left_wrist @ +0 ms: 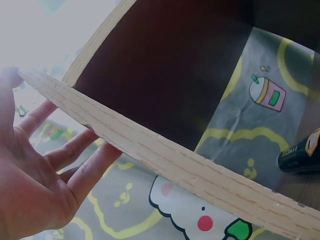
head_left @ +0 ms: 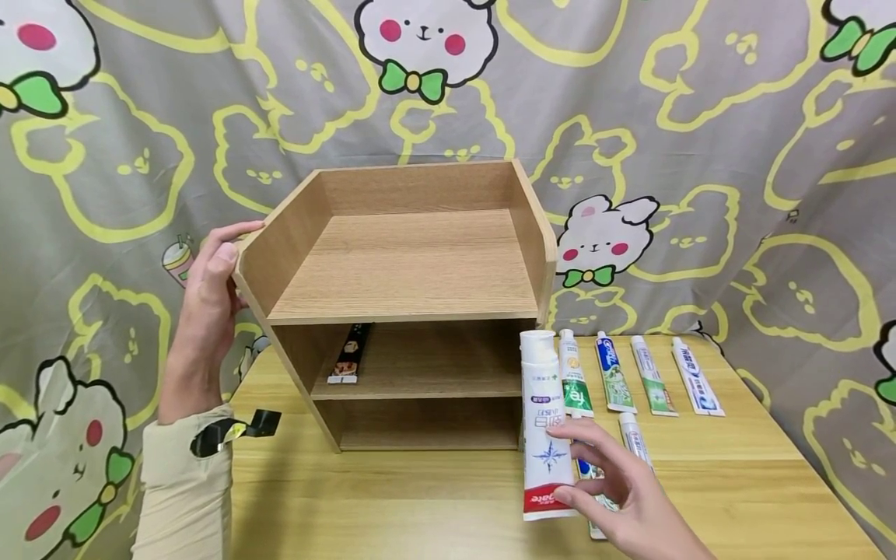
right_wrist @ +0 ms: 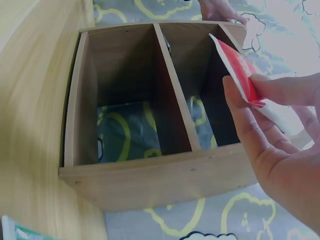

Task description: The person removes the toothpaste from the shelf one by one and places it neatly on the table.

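Note:
A wooden desktop shelf (head_left: 413, 264) stands on the table. My left hand (head_left: 210, 303) grips the upper edge of its left side panel, the fingers lying along the outside in the left wrist view. My right hand (head_left: 616, 482) pinches a white toothpaste tube (head_left: 544, 412) near its red crimped end. The tube is held cap up, in front of the shelf's right side. Inside the middle compartment, a black toothpaste tube (head_left: 348, 354) lies at the left. The right wrist view shows the held tube's red end (right_wrist: 237, 70) between thumb and fingers.
To the right lie several toothpaste tubes: a green and white tube (head_left: 576, 381), a blue and green tube (head_left: 616, 377) and others beside them. More are partly hidden behind my right hand. A patterned curtain (head_left: 700, 155) hangs behind the wooden table (head_left: 763, 467).

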Available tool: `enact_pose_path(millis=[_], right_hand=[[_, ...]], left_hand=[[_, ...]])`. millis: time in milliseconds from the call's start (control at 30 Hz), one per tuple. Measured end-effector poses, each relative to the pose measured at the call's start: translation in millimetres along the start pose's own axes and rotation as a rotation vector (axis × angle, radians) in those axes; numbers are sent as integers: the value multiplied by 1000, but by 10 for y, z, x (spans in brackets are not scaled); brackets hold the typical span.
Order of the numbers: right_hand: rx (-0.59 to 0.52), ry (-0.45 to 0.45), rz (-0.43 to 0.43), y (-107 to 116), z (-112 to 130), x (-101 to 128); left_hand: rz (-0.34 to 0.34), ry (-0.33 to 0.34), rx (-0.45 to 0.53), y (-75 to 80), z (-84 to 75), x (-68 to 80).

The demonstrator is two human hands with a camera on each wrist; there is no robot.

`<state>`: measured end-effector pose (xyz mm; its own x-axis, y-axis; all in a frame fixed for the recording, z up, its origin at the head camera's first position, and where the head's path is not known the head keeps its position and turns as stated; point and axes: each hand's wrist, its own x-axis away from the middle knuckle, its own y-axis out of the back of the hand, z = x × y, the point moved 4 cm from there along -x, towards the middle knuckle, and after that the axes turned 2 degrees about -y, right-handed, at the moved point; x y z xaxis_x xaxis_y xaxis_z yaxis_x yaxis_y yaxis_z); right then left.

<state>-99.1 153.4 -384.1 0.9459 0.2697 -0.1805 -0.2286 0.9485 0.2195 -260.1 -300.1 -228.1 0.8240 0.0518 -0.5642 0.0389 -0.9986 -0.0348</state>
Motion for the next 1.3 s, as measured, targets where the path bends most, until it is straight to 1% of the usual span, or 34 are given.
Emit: enact_pose_path(millis=[67,133,233,300,367,467,600,733,833,967,1100,1167,1300], right_hand=[[14,-28,-14,45,-32,36],[23,-21,-20,90,-60,72],[39,36,-28,159,-92,117],[26,81,-23,200,-121,140],[19,96,-24,238,-151,159],[14,67,-37,303,-216,185],[42,7,-66,426,-306,226],[75,-23,-82,561,-405,264],[73,-46,-79,649,-492,290],[53,-21,-70,761,-591,318],[54,-1,-83,869,-678,337],[83,-14,-101,929,-723,353],[202,-9,-167,1066,-793,419]], left_hand=[[-1,2,0,4,0,1],[-2,2,2,8,1,1],[2,0,2,10,2,-3],[4,-3,-1,7,3,-5],[6,-4,-2,10,4,1],[13,-7,0,12,6,3],[29,-13,0,11,5,-10],[22,-17,-5,11,7,-17],[15,-23,-13,20,5,-11],[20,-26,-27,28,-11,1],[13,-17,-35,37,-17,13],[5,-14,-33,36,-15,14],[11,-16,-20,-11,3,-19]])
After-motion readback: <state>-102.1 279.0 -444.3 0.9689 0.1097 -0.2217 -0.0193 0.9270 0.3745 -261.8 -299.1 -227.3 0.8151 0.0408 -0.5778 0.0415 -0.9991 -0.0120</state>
